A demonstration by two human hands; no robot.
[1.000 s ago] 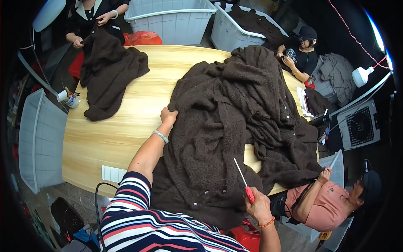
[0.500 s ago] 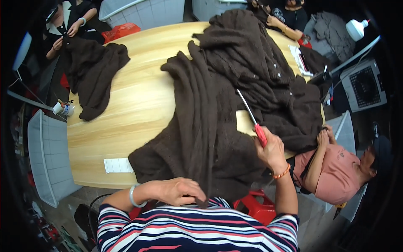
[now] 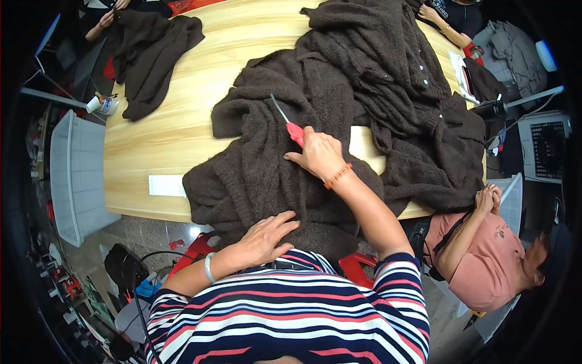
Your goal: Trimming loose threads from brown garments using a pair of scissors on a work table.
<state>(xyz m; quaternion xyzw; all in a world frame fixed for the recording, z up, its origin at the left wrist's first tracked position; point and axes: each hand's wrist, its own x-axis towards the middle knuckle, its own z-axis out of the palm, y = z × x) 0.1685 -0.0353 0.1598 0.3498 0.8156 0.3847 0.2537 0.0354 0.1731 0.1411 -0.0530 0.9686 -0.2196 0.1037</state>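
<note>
A dark brown knitted garment (image 3: 260,164) lies in folds in front of me, its near end hanging over the table edge toward my lap. My left hand (image 3: 265,239) rests on that near end, open, fingers spread and nothing gripped. Over the middle of the garment, my right hand (image 3: 318,153) is closed round a red-handled tool (image 3: 294,132) with a slim metal blade pointing away and to the left. Whether it is a pair of scissors I cannot tell. The blade tip is over the folds; contact with the cloth is unclear.
More brown buttoned knitwear (image 3: 388,67) is heaped at the far right. Another brown piece (image 3: 159,60) lies far left, by a co-worker's hands. A person in pink (image 3: 479,255) sits at the right. White paper (image 3: 167,185) lies near the left edge; a plastic bin (image 3: 76,176) stands beyond.
My right hand has moved left over the garment with the tool. My left hand has opened from a pinch on the cloth and lies flat. The garment's far folds have spread out; the view has shifted.
</note>
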